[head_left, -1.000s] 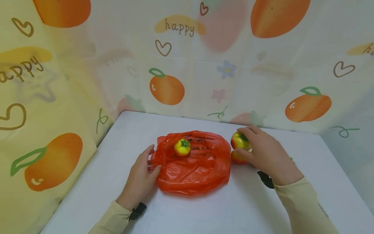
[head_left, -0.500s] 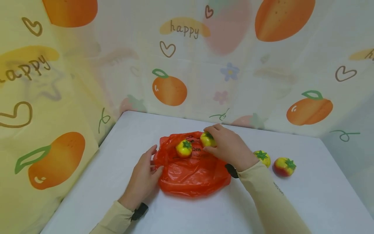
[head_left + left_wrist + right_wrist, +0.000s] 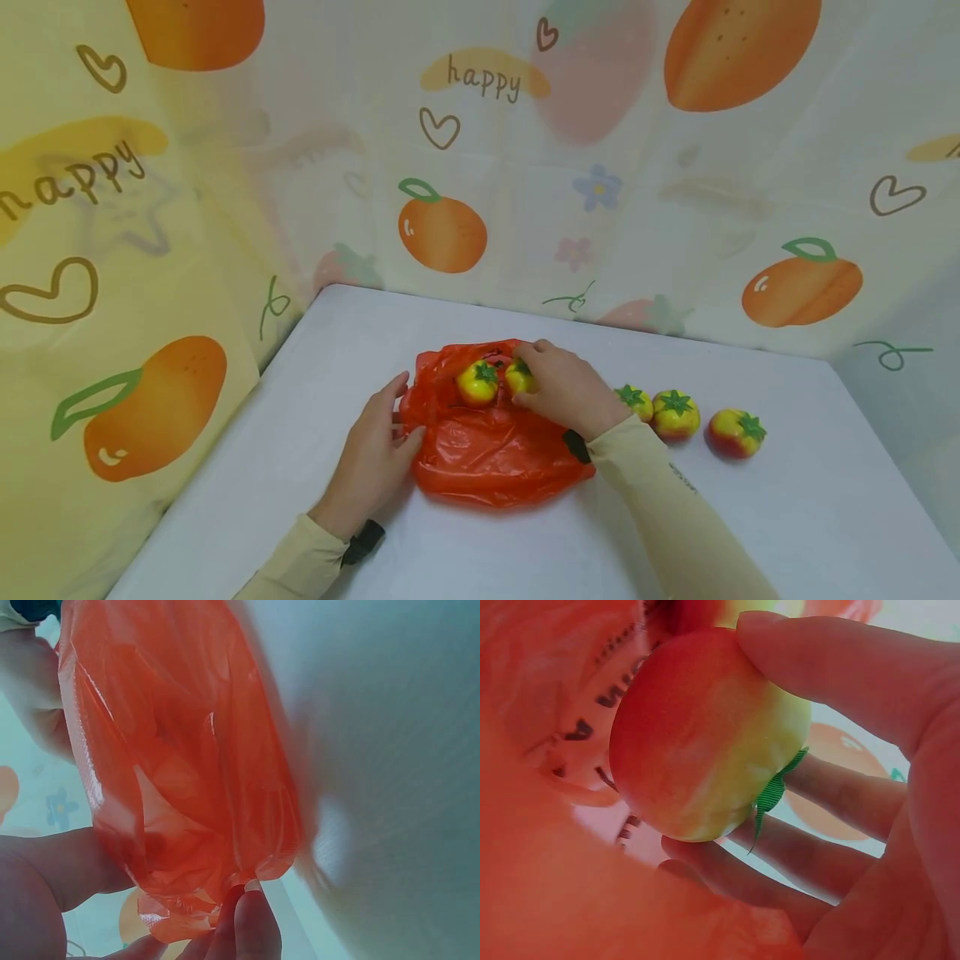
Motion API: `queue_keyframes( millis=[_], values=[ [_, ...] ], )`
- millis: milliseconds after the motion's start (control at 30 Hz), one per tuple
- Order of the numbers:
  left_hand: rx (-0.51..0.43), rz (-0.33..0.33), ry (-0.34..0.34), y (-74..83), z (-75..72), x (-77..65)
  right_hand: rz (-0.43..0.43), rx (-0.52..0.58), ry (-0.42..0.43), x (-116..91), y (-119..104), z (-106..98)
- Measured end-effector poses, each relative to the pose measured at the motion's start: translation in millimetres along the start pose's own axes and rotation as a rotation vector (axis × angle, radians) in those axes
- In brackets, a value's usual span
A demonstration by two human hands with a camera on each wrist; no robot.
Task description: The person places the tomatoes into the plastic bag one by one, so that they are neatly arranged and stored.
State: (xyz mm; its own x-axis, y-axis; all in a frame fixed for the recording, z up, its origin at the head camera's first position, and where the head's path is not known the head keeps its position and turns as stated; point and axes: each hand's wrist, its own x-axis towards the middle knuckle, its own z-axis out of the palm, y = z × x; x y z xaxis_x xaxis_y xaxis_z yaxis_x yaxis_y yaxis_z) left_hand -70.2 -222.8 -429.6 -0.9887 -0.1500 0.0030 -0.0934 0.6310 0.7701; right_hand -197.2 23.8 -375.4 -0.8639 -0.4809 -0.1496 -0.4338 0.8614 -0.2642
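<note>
A crumpled red plastic bag [image 3: 498, 467] lies on the table, dark lettering printed near its back edge. My left hand [image 3: 371, 462] holds the bag's left edge, thumb in front and fingers behind; the left wrist view shows fingertips [image 3: 255, 922] at the gathered plastic. Over the bag's back part, my right hand [image 3: 566, 387] grips a yellow-and-red tomato [image 3: 705, 742] with a green leafy top, between thumb and fingers. Right beside it, a second tomato [image 3: 477, 383] sits in the bag's opening. Blurred red plastic fills the near part of the right wrist view.
Three more tomatoes stand in a row right of the bag: one partly behind the right sleeve [image 3: 633, 402], a middle tomato [image 3: 677, 417] and an outer tomato [image 3: 737, 433]. A fruit-printed cloth [image 3: 510, 192] rises behind the white table [image 3: 480, 550] and along its left side.
My right hand has carried a tomato leftward from the row onto the bag, up beside the other tomato. Tomatoes it covered now show at right. The left hand stays at the bag's edge.
</note>
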Motion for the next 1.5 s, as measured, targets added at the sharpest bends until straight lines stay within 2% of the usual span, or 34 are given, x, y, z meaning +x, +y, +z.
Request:
queue_keyframes(
  millis=[433, 833, 1000, 1333, 1500],
  values=[
    [0.021, -0.015, -0.022, -3.8, -1.7, 0.0, -0.016, -0.052, 0.0, 8.9, 1.0, 14.1],
    [0.022, 0.007, -0.013, -2.1, 1.7, 1.3, 0.042, -0.012, -0.033, 12.5, 2.7, 20.0],
    [0.023, -0.006, -0.013, -1.3, -1.1, 2.1, 0.006, -0.045, -0.007, 11.8, 3.8, 17.9],
    [0.043, -0.029, -0.027, -0.8, 2.8, 3.6, -0.053, 0.001, 0.079, -25.2, 20.1, -7.6],
    [0.04, -0.053, -0.033, 0.1, 1.6, 4.7, -0.019, 0.015, 0.121, -47.6, 33.5, -20.9]
  ],
)
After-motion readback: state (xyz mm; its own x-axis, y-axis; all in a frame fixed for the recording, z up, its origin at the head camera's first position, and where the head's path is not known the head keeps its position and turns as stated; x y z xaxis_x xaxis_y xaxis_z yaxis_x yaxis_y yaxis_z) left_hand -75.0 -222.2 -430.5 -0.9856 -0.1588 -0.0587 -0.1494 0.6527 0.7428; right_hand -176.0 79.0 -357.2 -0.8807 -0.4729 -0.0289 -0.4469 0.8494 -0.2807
